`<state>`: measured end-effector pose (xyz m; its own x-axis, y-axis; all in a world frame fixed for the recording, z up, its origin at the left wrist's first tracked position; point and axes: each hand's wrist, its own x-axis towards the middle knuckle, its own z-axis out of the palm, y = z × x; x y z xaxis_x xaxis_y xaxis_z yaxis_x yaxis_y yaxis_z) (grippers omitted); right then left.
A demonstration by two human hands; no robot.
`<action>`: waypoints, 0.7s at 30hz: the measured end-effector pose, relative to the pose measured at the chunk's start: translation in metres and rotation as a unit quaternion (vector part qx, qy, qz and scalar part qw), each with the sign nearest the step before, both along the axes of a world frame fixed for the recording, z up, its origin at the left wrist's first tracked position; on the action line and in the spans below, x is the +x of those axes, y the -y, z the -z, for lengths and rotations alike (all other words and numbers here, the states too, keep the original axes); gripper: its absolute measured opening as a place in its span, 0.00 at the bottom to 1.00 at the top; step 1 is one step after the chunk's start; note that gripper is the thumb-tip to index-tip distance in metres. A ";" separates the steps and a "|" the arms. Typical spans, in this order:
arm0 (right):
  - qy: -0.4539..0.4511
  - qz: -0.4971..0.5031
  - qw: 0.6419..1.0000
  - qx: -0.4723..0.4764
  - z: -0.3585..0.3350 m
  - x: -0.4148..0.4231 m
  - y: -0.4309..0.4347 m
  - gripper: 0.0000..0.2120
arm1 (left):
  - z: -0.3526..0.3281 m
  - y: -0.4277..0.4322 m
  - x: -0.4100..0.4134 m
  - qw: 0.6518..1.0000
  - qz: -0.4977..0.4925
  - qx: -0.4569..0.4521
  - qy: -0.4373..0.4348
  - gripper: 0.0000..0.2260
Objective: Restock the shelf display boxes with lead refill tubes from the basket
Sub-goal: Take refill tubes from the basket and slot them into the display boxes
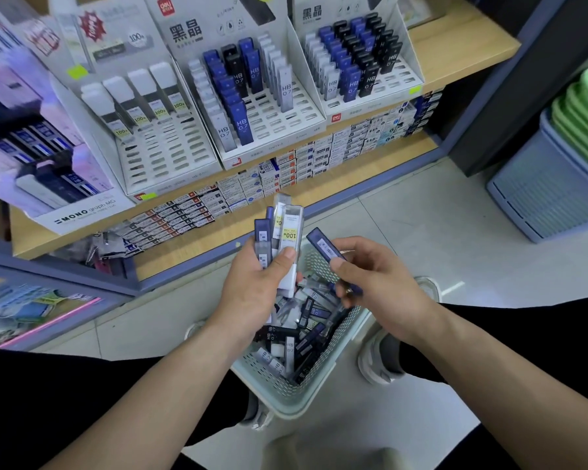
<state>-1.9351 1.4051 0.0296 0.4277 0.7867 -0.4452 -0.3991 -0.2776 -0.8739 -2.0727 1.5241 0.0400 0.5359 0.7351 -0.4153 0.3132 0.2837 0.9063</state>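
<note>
Three white display boxes [272, 123] stand side by side on the upper wooden shelf [462, 45]. Each is partly filled with upright blue, black and clear tubes, with bare slots toward the front. Under them I see a lower shelf [190, 256] lined with rows of small flat cartons [319, 154]. The floor [421, 215] is pale tile, and at the far right a stack of green trays [584, 113] sits in a grey-blue bin [550, 195]. On the floor, just beside the person's grey shoe [375, 362], sits the pale green basket [269, 385], heaped with loose refill tubes [302, 330]. Over it, the left hand [252, 290] grips a fanned bundle of tubes [286, 228], fingers curled behind and the thumb pressed across the front. The right hand [381, 283] pinches a single blue tube [325, 245] between thumb and fingers. That tube is tilted, just beside the bundle and not touching it.
</note>
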 end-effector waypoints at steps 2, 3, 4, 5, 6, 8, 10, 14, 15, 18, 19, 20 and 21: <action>0.028 -0.006 1.000 0.001 -0.004 0.000 0.002 0.07 | -0.005 -0.003 -0.001 1.000 -0.007 0.010 0.005 0.06; 0.044 -0.003 0.999 0.006 -0.006 0.000 0.002 0.06 | -0.008 -0.004 -0.002 1.000 -0.010 0.013 0.008 0.07; 0.061 0.002 0.998 0.013 -0.009 0.000 0.001 0.06 | -0.011 -0.005 -0.002 1.000 -0.012 0.018 0.009 0.08; 0.079 0.007 0.997 0.018 -0.011 0.001 0.001 0.06 | -0.014 -0.006 -0.002 1.000 -0.011 0.024 0.007 0.09; 0.095 0.010 0.995 0.024 -0.013 0.001 0.001 0.05 | -0.016 -0.006 -0.002 0.999 -0.012 0.031 0.004 0.09; 0.112 0.017 0.993 0.026 -0.018 0.002 0.000 0.02 | -0.020 -0.007 -0.003 0.999 -0.012 0.041 0.001 0.09; 0.129 0.019 0.991 0.014 -0.022 0.004 -0.003 0.03 | -0.026 -0.006 -0.003 0.999 -0.003 0.048 -0.001 0.09; 0.163 0.001 0.986 0.025 -0.037 0.009 -0.011 0.06 | -0.037 -0.001 0.000 0.998 0.025 0.062 0.001 0.09; 0.158 -0.005 0.987 0.035 -0.041 0.011 -0.013 0.10 | -0.040 0.000 0.001 0.997 0.032 0.070 0.000 0.09; 0.169 0.009 0.985 0.040 -0.059 0.020 -0.018 0.19 | -0.053 0.002 0.007 0.994 0.063 0.093 0.002 0.12; 0.175 0.020 0.983 0.046 -0.067 0.023 -0.020 0.19 | -0.058 0.002 0.009 0.993 0.069 0.097 0.007 0.12; 0.179 0.030 0.982 0.055 -0.073 0.025 -0.023 0.18 | -0.062 0.001 0.010 0.992 0.076 0.101 0.010 0.12; 0.180 0.036 0.981 0.065 -0.080 0.028 -0.026 0.16 | -0.067 0.001 0.012 0.991 0.081 0.107 0.012 0.10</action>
<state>-1.9071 1.4310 0.1093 0.5954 0.7885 -0.1540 -0.0733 -0.1376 -0.9878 -2.0610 1.5236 0.1070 0.6622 0.7084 -0.2444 0.3156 0.0321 0.9483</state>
